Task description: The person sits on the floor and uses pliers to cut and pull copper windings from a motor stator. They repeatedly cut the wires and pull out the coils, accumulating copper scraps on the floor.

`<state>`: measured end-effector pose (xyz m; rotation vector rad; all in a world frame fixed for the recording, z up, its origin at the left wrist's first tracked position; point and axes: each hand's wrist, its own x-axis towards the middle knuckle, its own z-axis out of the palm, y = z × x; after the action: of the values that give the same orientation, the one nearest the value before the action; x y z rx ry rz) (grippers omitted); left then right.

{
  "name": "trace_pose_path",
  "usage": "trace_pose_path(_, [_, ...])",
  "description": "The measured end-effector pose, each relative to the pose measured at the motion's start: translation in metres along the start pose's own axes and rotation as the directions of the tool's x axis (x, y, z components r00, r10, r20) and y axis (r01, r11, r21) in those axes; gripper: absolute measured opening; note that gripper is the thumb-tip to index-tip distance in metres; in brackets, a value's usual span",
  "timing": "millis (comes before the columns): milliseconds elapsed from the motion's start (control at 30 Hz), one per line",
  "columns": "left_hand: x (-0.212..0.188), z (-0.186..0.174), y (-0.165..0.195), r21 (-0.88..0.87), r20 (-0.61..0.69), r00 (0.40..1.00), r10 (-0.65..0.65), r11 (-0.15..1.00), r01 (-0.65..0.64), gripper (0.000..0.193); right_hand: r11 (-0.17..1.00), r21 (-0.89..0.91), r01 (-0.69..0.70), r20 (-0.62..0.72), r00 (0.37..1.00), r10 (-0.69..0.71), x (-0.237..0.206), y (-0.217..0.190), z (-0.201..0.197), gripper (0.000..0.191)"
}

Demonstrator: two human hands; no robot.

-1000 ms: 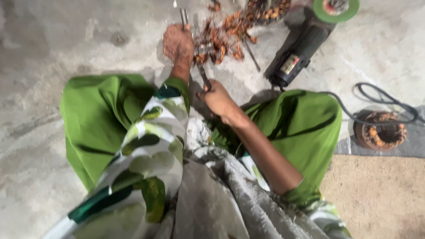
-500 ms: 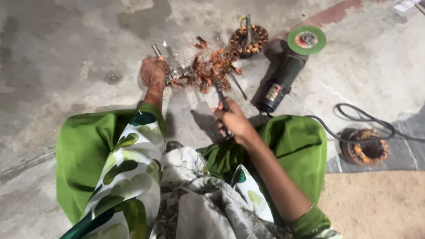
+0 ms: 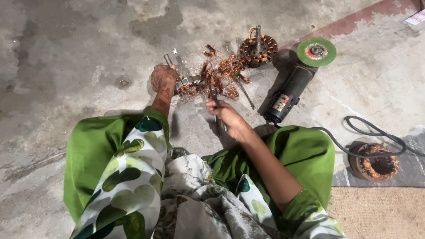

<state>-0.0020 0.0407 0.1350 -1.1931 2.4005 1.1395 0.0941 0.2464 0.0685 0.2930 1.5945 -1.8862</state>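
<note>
I sit on a concrete floor in green clothes. My left hand (image 3: 163, 79) grips a metal tool (image 3: 186, 81) whose jaws clamp into a tangle of copper wire (image 3: 219, 75) on the floor. My right hand (image 3: 226, 115) is closed around the handle of a second slim metal tool (image 3: 215, 99) that points up into the same tangle. A round motor stator (image 3: 258, 49) with copper windings and a centre shaft stands just beyond the wire.
A black angle grinder (image 3: 290, 90) with a green disc (image 3: 316, 51) lies to the right, its black cable (image 3: 367, 132) looping over another wound stator (image 3: 375, 163) on a grey mat. A beige mat (image 3: 376, 212) fills the lower right corner.
The view has tilted down and back, so the wire pile, stator and grinder now show in full. Both hands stay on their tools at the copper tangle.
</note>
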Motion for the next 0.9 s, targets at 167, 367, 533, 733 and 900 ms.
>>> trace_pose_path(167, [0.002,0.003,0.001,0.000,-0.020,0.999,0.049,0.999,-0.049,0.015,0.993,-0.053,-0.105,0.049,0.993,0.107,-0.010,0.002,0.012,0.026])
trace_pose_path(367, [-0.003,0.001,0.000,0.004,-0.051,0.999,0.009,1.000,-0.009,0.014,0.944,-0.326,0.050,0.157,0.988,0.002,-0.006,0.008,0.012,0.025])
trace_pose_path(533, [-0.009,0.003,-0.002,0.035,-0.096,0.994,0.051,0.998,-0.047,0.012,0.930,-0.363,0.058,0.154,0.988,-0.002,0.006,0.018,0.019,0.024])
trace_pose_path(733, [-0.006,0.004,-0.003,0.011,-0.099,0.993,0.062,0.998,-0.062,0.010,0.934,-0.353,0.056,0.117,0.993,-0.015,0.012,0.020,0.025,0.021])
trace_pose_path(900, [-0.006,0.005,-0.004,0.002,-0.107,0.992,0.074,0.997,-0.074,0.010,0.898,-0.428,0.105,0.129,0.990,-0.054,0.022,0.021,0.028,0.020])
